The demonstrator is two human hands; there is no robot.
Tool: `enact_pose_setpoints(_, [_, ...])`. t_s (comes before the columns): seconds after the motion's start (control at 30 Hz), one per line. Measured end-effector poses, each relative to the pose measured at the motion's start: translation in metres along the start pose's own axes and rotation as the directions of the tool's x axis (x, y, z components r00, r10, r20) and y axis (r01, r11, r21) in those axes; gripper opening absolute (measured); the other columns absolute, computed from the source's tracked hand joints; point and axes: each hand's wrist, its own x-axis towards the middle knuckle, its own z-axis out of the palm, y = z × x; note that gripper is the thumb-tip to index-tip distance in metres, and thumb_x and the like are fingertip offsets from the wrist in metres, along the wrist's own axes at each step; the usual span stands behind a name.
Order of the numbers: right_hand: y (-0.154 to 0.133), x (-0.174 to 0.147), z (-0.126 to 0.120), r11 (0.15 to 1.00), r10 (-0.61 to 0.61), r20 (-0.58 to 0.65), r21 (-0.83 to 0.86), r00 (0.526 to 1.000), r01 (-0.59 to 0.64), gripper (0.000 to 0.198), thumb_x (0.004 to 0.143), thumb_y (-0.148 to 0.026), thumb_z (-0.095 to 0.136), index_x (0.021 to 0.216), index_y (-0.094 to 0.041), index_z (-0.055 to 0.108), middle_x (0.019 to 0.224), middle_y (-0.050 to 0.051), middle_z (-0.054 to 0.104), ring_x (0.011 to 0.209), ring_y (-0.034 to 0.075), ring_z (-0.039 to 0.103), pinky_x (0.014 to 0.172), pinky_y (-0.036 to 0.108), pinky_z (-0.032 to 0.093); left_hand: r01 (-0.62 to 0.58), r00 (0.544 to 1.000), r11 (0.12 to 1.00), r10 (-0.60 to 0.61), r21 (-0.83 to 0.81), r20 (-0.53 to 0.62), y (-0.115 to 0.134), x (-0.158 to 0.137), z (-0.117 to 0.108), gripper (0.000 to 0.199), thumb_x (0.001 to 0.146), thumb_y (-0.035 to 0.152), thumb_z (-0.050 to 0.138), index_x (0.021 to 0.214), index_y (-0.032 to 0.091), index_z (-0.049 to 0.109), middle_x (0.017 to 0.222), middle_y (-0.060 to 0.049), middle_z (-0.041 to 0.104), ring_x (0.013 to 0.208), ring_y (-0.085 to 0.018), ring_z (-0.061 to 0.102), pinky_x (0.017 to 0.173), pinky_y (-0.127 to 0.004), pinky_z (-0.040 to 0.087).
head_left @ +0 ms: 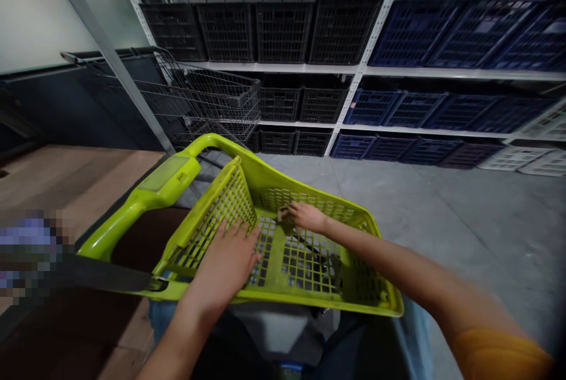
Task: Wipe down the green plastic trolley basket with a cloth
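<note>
Head view, the only one. Yellow-green plastic shopping cart basket (305, 189) fills the middle of the frame, its long axis running from left of centre to lower right; mesh walls, mesh bottom with dark smudges. Thick handle (165, 175) of the same colour at centre left. A slatted flap (225, 200) stands tilted at the basket's handle end.

Right hand (307, 217) reaches in from lower right, over the near rim, to the centre of the frame. Fingers curled, gripping a crumpled brownish cloth (283, 213), which sits inside the basket by the far wall. Whether cloth touches mesh, cannot tell.

Left hand (233, 257), lower centre left: fingers spread, palm down, nothing held, over the lower part of the flap. Exact contact hidden beneath the palm.

Orange-yellow sleeve (499, 353) in the lower right corner, edges motion-blurred. Denim-clad legs at the bottom, under the near rim.

Surroundings: grey floor (442, 215) at right. White metal rack (356, 92) across the top, stacked with black crates (227, 32) upper centre, blue crates (413, 32) upper right, white ones at the right edge. Grey wire cart (221, 97) upper left, in front of the rack.
</note>
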Motion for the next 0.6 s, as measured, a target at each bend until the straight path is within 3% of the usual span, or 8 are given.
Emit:
enact_pose_setpoints(0.13, [0.034,0.050,-0.066,0.993,0.102,-0.265,-0.033,0.959,-0.114,0.026,0.098,-0.020,0.040,0.109,-0.012,0.061,0.102,0.013,0.060,0.096,0.023,0.049,0.077,0.034,0.041,0.005,1.000,1.000,-0.005,0.001,-0.004,0.001,0.001,-0.001,0.051,0.092,0.037,0.050,0.141,0.022,0.050,0.138,-0.014,0.058,0.131,-0.032,0.050,0.113,-0.053,0.031])
enact_pose_setpoints(0.23, [0.037,0.081,-0.079,0.989,0.134,-0.370,-0.012,0.919,-0.149,0.029,0.100,-0.019,0.035,0.113,-0.011,0.059,0.108,0.015,0.058,0.098,0.023,0.048,0.081,0.036,0.041,0.004,1.000,1.000,-0.004,-0.007,0.010,0.001,0.001,-0.001,0.051,0.092,0.037,0.050,0.141,0.022,0.048,0.136,-0.014,0.059,0.127,-0.031,0.053,0.111,-0.053,0.033])
enact_pose_setpoints(0.3, [0.026,0.093,-0.061,0.993,0.111,-0.339,-0.001,0.934,-0.119,0.028,0.099,-0.018,0.037,0.108,-0.010,0.062,0.105,0.015,0.060,0.097,0.023,0.049,0.079,0.036,0.042,-0.005,1.000,1.000,0.005,-0.015,0.009,0.001,0.001,0.000,0.051,0.092,0.037,0.050,0.141,0.023,0.048,0.135,-0.013,0.060,0.126,-0.031,0.054,0.111,-0.052,0.034])
enact_pose_setpoints(0.43, [-0.007,0.090,0.006,0.999,-0.032,-0.135,-0.004,0.990,0.032,0.021,0.093,-0.019,0.050,0.094,-0.012,0.070,0.097,0.012,0.065,0.101,0.024,0.052,0.082,0.037,0.044,-0.020,1.000,0.999,0.021,-0.029,0.021,-0.001,0.000,-0.001,0.051,0.092,0.039,0.050,0.141,0.023,0.049,0.136,-0.013,0.060,0.127,-0.030,0.053,0.110,-0.051,0.035])
enact_pose_setpoints(0.53, [-0.022,0.072,0.042,1.000,-0.017,-0.044,0.022,0.999,0.018,0.018,0.088,-0.018,0.056,0.092,-0.011,0.072,0.098,0.014,0.067,0.100,0.026,0.054,0.081,0.039,0.045,-0.040,0.998,0.998,0.042,-0.041,0.037,-0.001,0.000,-0.003,0.051,0.093,0.039,0.049,0.141,0.024,0.049,0.136,-0.013,0.060,0.127,-0.030,0.053,0.110,-0.050,0.036])
enact_pose_setpoints(0.6, [-0.026,0.054,0.053,0.999,-0.005,0.007,0.052,1.000,0.005,0.018,0.088,-0.016,0.056,0.092,-0.010,0.073,0.097,0.016,0.068,0.100,0.026,0.055,0.080,0.039,0.046,-0.050,0.998,0.998,0.052,-0.049,0.043,-0.001,-0.001,-0.005,0.050,0.093,0.039,0.048,0.141,0.023,0.049,0.135,-0.012,0.060,0.126,-0.030,0.054,0.110,-0.051,0.035])
